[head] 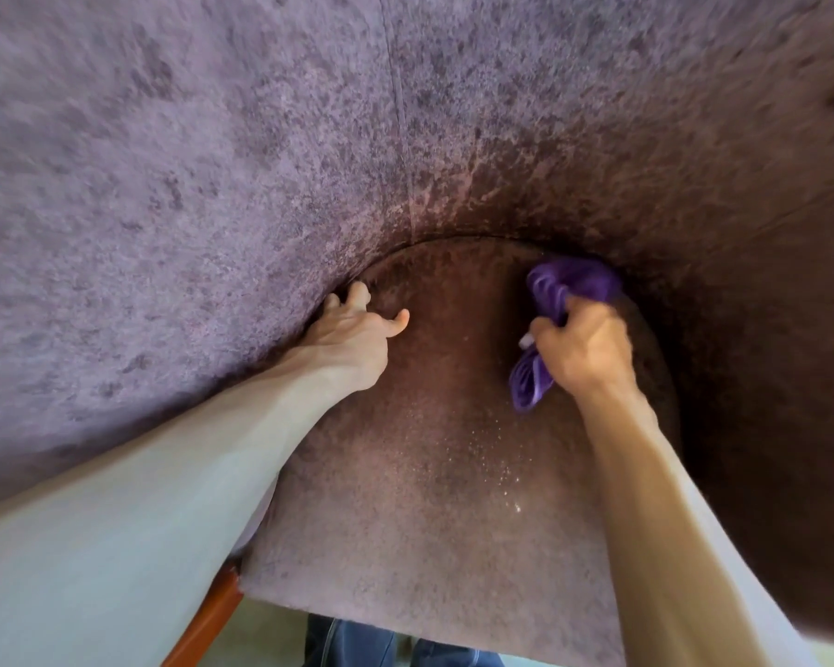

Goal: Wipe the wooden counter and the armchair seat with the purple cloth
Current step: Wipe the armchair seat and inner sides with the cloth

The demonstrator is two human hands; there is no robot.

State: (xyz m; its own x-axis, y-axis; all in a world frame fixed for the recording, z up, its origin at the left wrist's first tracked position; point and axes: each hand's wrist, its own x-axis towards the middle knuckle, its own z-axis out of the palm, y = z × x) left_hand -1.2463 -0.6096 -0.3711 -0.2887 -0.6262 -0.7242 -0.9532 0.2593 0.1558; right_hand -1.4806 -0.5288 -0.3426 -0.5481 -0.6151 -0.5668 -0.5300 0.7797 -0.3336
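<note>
The armchair seat (444, 474) fills the lower middle of the head view, covered in mottled mauve velvet with pale specks near its centre. My right hand (586, 351) is closed around the bunched purple cloth (569, 281), pressing it into the back right corner of the seat where it meets the backrest. One end of the cloth hangs out below my fist. My left hand (352, 334) rests at the back left of the seat, fingers spread against the crease under the backrest, holding nothing. The wooden counter is not in view.
The curved velvet backrest (261, 161) wraps around the seat on the left, top and right. An orange-brown wooden chair leg (213, 618) shows at the bottom left. Blue jeans (357, 642) and pale floor appear below the seat's front edge.
</note>
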